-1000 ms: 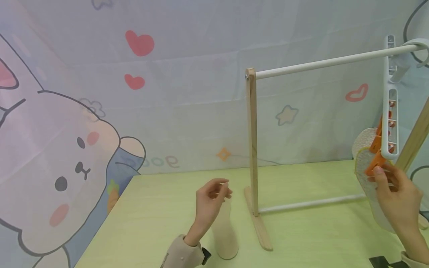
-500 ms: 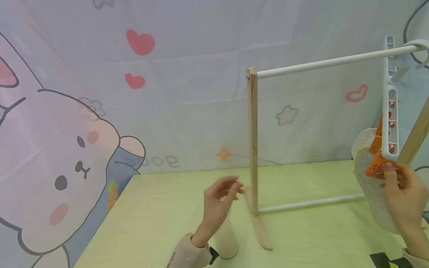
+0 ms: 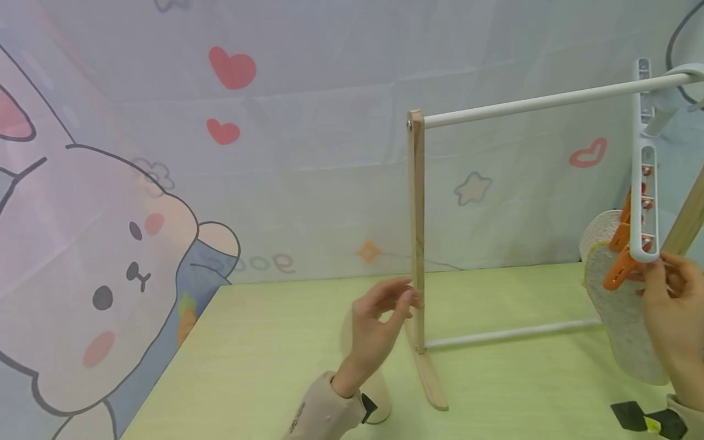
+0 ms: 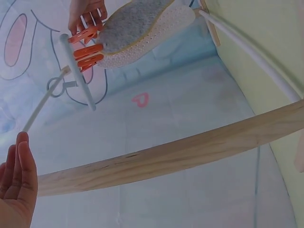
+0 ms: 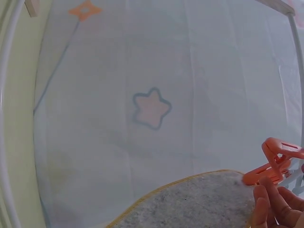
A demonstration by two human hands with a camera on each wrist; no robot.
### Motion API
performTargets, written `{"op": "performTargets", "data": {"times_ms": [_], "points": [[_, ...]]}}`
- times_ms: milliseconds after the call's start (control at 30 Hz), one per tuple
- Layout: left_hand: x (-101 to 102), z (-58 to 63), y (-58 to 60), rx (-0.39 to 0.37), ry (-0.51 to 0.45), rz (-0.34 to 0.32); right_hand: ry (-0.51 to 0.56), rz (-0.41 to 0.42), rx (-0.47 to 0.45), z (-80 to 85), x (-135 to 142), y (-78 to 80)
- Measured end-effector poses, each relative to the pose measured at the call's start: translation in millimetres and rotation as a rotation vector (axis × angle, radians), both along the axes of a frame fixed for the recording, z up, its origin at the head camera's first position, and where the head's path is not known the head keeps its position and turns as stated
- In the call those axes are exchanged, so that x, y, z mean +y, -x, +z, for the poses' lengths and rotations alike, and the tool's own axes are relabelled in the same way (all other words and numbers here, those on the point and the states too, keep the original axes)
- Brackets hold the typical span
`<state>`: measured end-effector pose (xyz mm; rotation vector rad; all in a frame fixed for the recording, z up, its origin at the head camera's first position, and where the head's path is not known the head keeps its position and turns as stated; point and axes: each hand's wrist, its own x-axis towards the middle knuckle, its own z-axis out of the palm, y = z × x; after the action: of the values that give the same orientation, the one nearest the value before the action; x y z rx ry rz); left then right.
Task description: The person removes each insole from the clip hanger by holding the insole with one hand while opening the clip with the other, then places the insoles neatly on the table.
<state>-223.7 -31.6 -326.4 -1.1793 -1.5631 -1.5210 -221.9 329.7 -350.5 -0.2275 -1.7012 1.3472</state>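
In the head view, my right hand (image 3: 673, 305) is beside the front orange clip (image 3: 621, 269), its thumb tip right at the clip's end. Gaps show between the fingers. The clips hang on a white clip hanger (image 3: 638, 201). A grey insole (image 3: 624, 324) with a yellow rim hangs from them; a white dotted insole (image 3: 599, 229) hangs behind it. In the right wrist view, fingertips (image 5: 260, 190) overlap the lower clip (image 5: 266, 175) near the rim. My left hand (image 3: 376, 324) hovers near the wooden post, fingers loosely bent, holding nothing.
The rack has a wooden post (image 3: 417, 232), a white top rod (image 3: 539, 105) and a lower rod (image 3: 511, 333). A pale insole (image 3: 378, 406) lies on the light green table (image 3: 264, 354), mostly hidden under my left arm. A printed cloth (image 3: 319, 153) stands behind.
My right thumb slides rightward along the front clip, from its body to its end, while the clip and insole barely shift. My left hand moves right and slightly up, towards the post.
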Motion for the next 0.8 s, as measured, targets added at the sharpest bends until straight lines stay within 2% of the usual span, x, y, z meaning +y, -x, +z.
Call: {"op": "performTargets", "data": {"times_ms": [67, 167, 267, 400, 600, 667, 800], "points": [[3.1, 2.1, 0.6, 0.017, 0.002, -0.011, -0.017, -0.012, -0.011, -8.9, 11.5, 9.1], [7.2, 4.7, 1.3, 0.033, 0.007, -0.027, -0.053, -0.047, -0.035, -32.3, 39.6, 30.7], [11.1, 6.8, 1.1, 0.036, 0.012, -0.033, -0.068, -0.089, -0.104, -46.1, 62.2, 46.0], [17.1, 8.2, 1.0, 0.024, 0.027, -0.037, -0.074, -0.102, -0.142, -47.0, 77.9, 54.7], [24.7, 7.5, 1.0, 0.015, 0.063, -0.039, -0.114, -0.116, -0.151, -42.2, 85.2, 60.2], [26.6, 7.1, 1.2, 0.014, 0.07, -0.037, -0.148, -0.138, -0.155, -44.2, 89.2, 63.8], [29.3, 6.8, 1.1, 0.01, 0.08, -0.036, -0.143, -0.127, -0.138, -49.7, 100.4, 72.4]]}}
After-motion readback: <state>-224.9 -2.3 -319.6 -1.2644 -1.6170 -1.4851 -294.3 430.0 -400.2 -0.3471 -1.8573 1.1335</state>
